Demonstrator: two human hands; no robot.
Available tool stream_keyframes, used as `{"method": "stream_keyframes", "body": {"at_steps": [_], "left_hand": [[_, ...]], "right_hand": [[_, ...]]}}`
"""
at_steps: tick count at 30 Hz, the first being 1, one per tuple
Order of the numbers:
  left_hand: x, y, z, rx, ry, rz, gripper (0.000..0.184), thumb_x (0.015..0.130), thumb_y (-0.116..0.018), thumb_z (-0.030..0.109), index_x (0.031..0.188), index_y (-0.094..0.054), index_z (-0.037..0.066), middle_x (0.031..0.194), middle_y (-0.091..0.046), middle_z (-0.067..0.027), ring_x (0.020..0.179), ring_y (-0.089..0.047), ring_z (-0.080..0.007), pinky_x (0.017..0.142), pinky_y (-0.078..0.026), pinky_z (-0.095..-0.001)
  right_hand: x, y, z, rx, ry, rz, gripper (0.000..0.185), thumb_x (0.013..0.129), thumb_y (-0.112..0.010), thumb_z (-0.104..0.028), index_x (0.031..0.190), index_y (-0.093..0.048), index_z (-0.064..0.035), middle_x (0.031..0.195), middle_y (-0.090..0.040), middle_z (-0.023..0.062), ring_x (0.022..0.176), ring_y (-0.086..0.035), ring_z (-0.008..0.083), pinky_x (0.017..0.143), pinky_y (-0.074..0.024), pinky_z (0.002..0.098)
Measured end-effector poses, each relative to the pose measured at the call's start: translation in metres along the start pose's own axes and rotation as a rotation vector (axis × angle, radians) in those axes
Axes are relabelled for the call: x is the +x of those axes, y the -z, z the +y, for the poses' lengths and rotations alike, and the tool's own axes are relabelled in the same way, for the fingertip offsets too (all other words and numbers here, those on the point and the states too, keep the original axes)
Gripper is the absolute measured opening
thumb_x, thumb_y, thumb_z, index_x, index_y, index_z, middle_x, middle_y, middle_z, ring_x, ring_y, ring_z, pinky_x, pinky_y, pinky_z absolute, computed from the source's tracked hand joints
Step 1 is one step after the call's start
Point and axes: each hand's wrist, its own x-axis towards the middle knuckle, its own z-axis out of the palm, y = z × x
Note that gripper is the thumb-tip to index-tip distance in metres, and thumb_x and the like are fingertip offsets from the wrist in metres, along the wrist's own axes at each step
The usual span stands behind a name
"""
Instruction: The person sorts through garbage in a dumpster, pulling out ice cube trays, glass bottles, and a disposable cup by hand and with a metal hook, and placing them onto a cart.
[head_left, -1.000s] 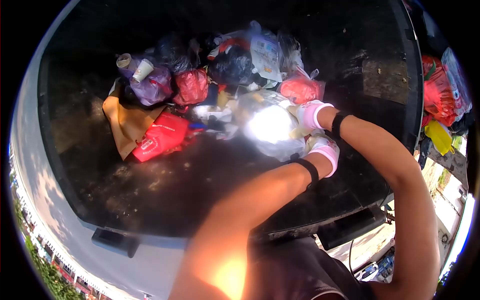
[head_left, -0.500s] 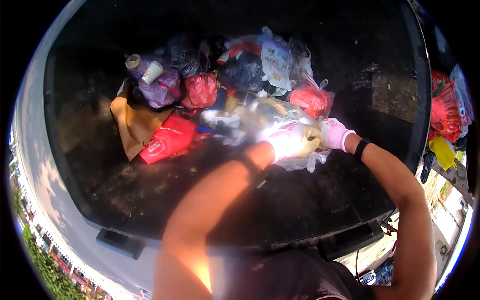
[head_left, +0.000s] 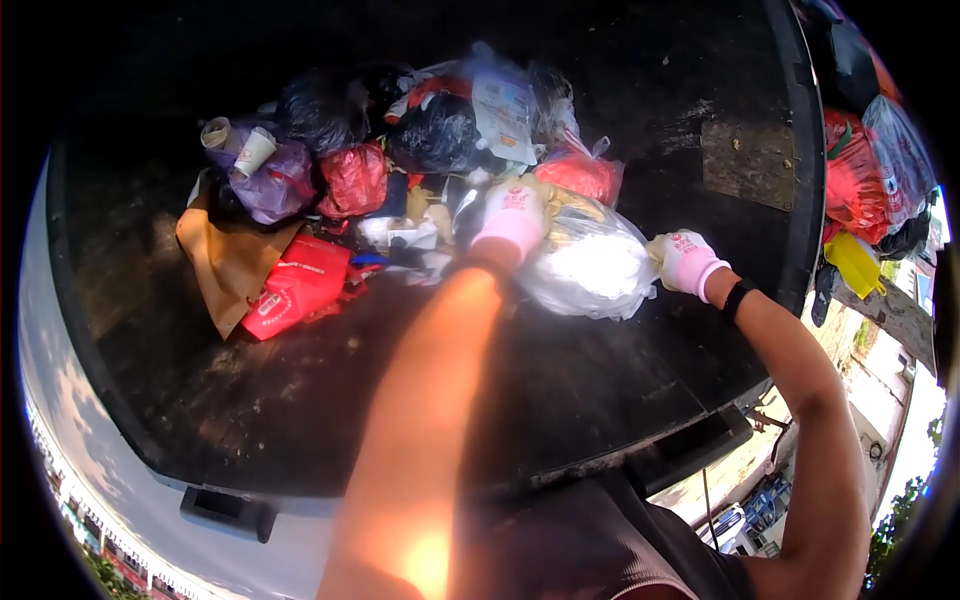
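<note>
A clear plastic bag [head_left: 590, 262], bright with glare, lies on the dark surface between my gloved hands. My right hand [head_left: 684, 262], in a white and pink glove, is closed on the bag's right edge. At the bag's upper left is my left hand [head_left: 515, 215], gloved alike, its fingers bent over the plastic; what they grip is hard to make out. Just above the bag sits a red bag [head_left: 582, 176]. White scraps [head_left: 400, 235] lie left of my left hand.
Further left are a red pouch [head_left: 300, 285], a brown paper piece [head_left: 230, 262], a purple bag [head_left: 272, 185] and a paper cup [head_left: 255, 151]. Black bags [head_left: 435, 135] lie behind. Beyond the right rim [head_left: 808, 150] hang red bags [head_left: 855, 175] and a yellow one [head_left: 855, 265].
My left hand has moved left and up from beside my right hand to the bag's upper left. The clear bag now shows more fully between my separated hands.
</note>
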Motion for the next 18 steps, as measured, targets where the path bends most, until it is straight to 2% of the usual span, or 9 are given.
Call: {"method": "stream_keyframes", "body": {"at_steps": [4,7,9,11,13,14,15,17,18], "left_hand": [[-0.010,-0.008,0.006,-0.152,0.197,0.016,0.025,0.101,-0.064,0.027,0.111,-0.076,0.008,0.109,-0.077,-0.0206,0.104,-0.073,-0.0402,0.093,-0.058,-0.0480],[-0.011,-0.031,0.006,-0.243,0.296,0.028,0.034,0.103,-0.062,0.038,0.111,-0.075,0.008,0.109,-0.076,-0.0241,0.106,-0.073,-0.0428,0.093,-0.057,-0.0507],[-0.017,-0.031,0.017,-0.316,0.342,0.019,0.037,0.103,-0.062,0.042,0.111,-0.075,0.009,0.111,-0.076,-0.0237,0.107,-0.072,-0.0433,0.094,-0.056,-0.0505],[-0.023,-0.036,0.023,-0.381,0.299,-0.030,0.036,0.104,-0.060,0.041,0.125,-0.075,0.017,0.127,-0.075,-0.0172,0.119,-0.071,-0.0389,0.102,-0.056,-0.0509],[-0.026,-0.037,0.031,-0.400,0.242,-0.085,0.038,0.103,-0.060,0.045,0.126,-0.075,0.018,0.125,-0.076,-0.0168,0.118,-0.071,-0.0376,0.104,-0.055,-0.0489],[-0.026,-0.044,0.035,-0.460,0.219,-0.068,0.034,0.101,-0.063,0.040,0.118,-0.077,0.014,0.118,-0.077,-0.0179,0.110,-0.073,-0.0365,0.096,-0.056,-0.0462],[-0.030,-0.032,0.044,-0.476,0.160,-0.121,0.034,0.101,-0.064,0.040,0.117,-0.077,0.014,0.117,-0.077,-0.0181,0.110,-0.073,-0.0358,0.097,-0.056,-0.0458],[-0.041,-0.010,0.061,-0.304,0.109,-0.177,0.035,0.102,-0.061,0.038,0.121,-0.077,0.013,0.119,-0.077,-0.0181,0.113,-0.073,-0.0373,0.100,-0.055,-0.0469],[-0.037,-0.028,0.062,-0.376,0.102,-0.234,0.038,0.102,-0.058,0.035,0.125,-0.076,0.011,0.123,-0.076,-0.0196,0.117,-0.071,-0.0389,0.104,-0.053,-0.0479]], "right_hand": [[0.019,-0.011,0.010,-0.034,-0.053,0.036,0.021,0.086,-0.074,-0.012,0.106,-0.081,-0.0088,0.109,-0.079,0.0182,0.103,-0.077,0.0376,0.090,-0.0611,0.0447],[0.030,-0.018,0.018,-0.054,-0.086,0.027,0.028,0.082,-0.077,-0.013,0.109,-0.080,-0.0103,0.117,-0.077,0.0175,0.109,-0.075,0.0382,0.096,-0.0595,0.0435],[0.023,-0.007,0.011,0.079,-0.055,0.095,0.040,0.084,-0.073,-0.013,0.124,-0.075,-0.0120,0.133,-0.070,0.0161,0.124,-0.067,0.0390,0.108,-0.0526,0.0462],[0.014,-0.004,0.003,0.159,0.078,0.364,0.044,0.086,-0.069,-0.013,0.130,-0.071,-0.0103,0.136,-0.068,0.0175,0.129,-0.064,0.0391,0.110,-0.0508,0.0475],[0.020,-0.004,-0.007,0.304,0.242,0.455,0.049,0.088,-0.067,-0.013,0.137,-0.065,-0.0086,0.142,-0.065,0.0197,0.135,-0.060,0.0403,0.113,-0.0484,0.0484],[0.018,-0.001,-0.024,0.502,0.266,0.461,0.055,0.089,-0.068,-0.020,0.143,-0.061,-0.0082,0.147,-0.062,0.0219,0.138,-0.057,0.0424,0.116,-0.0454,0.0501],[0.009,0.007,-0.042,0.518,0.273,0.472,0.065,0.089,-0.071,-0.026,0.149,-0.057,-0.0090,0.149,-0.060,0.0241,0.140,-0.055,0.0437,0.118,-0.0444,0.0496],[0.009,0.013,-0.062,0.284,0.221,0.419,0.073,0.088,-0.075,-0.029,0.154,-0.053,-0.0084,0.149,-0.060,0.0262,0.141,-0.055,0.0434,0.119,-0.0451,0.0445],[0.014,0.001,-0.061,0.205,0.248,0.519,0.068,0.087,-0.077,-0.030,0.149,-0.058,-0.0091,0.144,-0.062,0.0261,0.136,-0.058,0.0441,0.115,-0.0470,0.0459]]}}
